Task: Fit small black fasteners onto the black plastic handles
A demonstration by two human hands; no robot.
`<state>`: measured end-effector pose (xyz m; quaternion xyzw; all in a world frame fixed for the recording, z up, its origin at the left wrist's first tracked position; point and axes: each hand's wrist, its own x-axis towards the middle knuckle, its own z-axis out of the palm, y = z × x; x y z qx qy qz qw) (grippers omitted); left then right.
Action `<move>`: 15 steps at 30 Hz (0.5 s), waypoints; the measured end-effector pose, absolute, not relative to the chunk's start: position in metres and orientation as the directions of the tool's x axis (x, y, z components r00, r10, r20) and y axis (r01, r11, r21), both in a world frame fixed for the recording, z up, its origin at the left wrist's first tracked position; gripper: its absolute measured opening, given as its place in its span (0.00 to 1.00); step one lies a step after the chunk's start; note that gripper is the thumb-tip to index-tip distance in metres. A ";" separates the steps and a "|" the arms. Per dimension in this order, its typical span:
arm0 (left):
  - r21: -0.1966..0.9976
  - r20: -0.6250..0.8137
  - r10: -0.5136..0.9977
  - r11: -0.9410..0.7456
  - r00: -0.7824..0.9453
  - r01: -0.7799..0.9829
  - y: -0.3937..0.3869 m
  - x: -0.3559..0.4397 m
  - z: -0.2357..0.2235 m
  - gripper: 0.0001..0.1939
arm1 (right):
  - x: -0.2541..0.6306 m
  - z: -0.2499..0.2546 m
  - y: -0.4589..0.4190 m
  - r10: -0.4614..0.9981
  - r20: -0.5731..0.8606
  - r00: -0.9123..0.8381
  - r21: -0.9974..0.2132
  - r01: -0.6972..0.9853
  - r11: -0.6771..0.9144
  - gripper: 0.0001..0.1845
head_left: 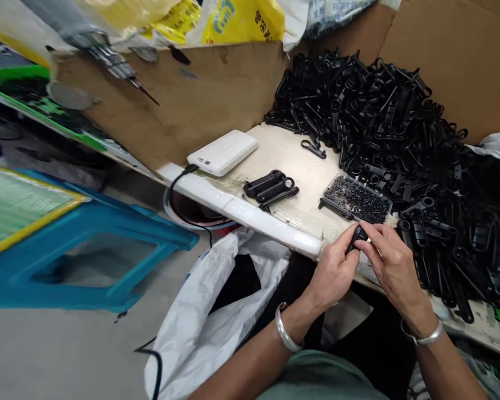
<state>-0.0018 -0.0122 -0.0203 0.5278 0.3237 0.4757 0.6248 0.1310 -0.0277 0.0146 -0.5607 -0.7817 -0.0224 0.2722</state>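
Both hands meet at the table's front edge around one small black plastic part (357,238). My left hand (335,265) is closed on its near side. Thumb and fingers of my right hand (385,253) pinch it from the other side; much of the part is hidden by the fingers. Just beyond lies a clear box of small dark screws (358,199), with a black plastic piece (335,209) along its front. To the left, several black plastic handles (273,187) lie side by side. A single ringed black piece (313,148) rests farther back.
A large heap of black plastic parts (366,105) fills the back and right of the table. A white power bank (223,153) with a cable sits left. An electric screwdriver (112,58) hangs upper left. A white sack (204,316) and blue stool (87,250) stand below.
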 end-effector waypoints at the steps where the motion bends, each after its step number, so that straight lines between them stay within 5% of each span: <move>1: 0.978 0.108 0.936 -0.039 0.335 -0.204 -0.013 -0.002 -0.021 0.27 | 0.130 0.014 -0.028 0.874 0.436 -0.213 -0.287 0.888 0.360 0.18; 6: 0.981 0.193 0.912 -0.177 0.363 -0.077 -0.015 -0.006 -0.020 0.28 | 0.128 0.011 -0.029 0.912 0.382 -0.147 -0.415 0.855 0.312 0.20; 11: 0.968 0.169 0.840 -0.240 0.516 0.073 -0.014 -0.017 -0.016 0.16 | 0.134 0.011 -0.038 0.960 0.263 -0.094 -0.628 0.739 0.244 0.18; 15: 0.969 0.153 0.864 -0.227 0.480 0.100 -0.016 -0.019 -0.015 0.14 | 0.143 0.011 -0.045 0.988 0.147 -0.042 -0.781 0.608 0.142 0.20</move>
